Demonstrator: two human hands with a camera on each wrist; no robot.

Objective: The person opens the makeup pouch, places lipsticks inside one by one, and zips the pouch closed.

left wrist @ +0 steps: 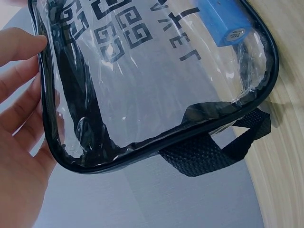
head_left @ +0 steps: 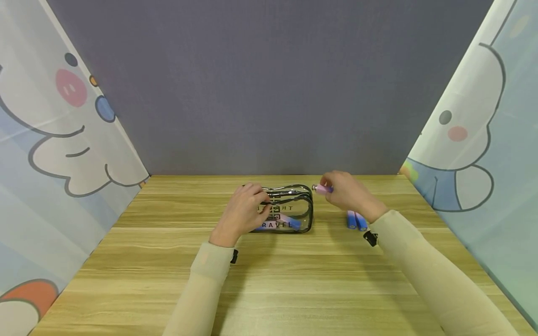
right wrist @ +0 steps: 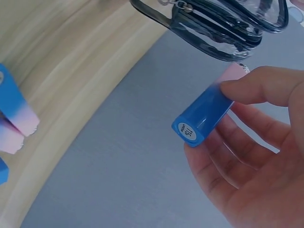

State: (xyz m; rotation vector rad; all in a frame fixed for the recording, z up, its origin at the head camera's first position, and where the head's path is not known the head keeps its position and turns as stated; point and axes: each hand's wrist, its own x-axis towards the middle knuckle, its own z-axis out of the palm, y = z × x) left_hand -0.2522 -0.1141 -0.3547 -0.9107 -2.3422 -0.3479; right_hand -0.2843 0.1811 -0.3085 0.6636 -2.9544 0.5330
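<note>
We see the right hand (head_left: 346, 190) pinching a blue-and-pink lipstick tube (head_left: 323, 189) between thumb and fingers, its pink end pointing at the clear travel pouch (head_left: 301, 207) just beyond those fingertips. The left hand (head_left: 245, 210) grips the pouch's black-trimmed edge, and the pouch stands upright on the worktop (head_left: 126, 270). Similar tubes inside (head_left: 290, 221) lie low, beneath the left fingers; two loose tubes (head_left: 351, 220) lie on the near side of the right fingers. We cannot quite tell how wide the pouch's top gapes beside the left fingers.

As we judge it, the held tube could drop to the worktop if the right pinch loosens on its smooth case. The soft rim could snag its end if the left fingers let the edge sag, and a hard tug there could tip the pouch.
</note>
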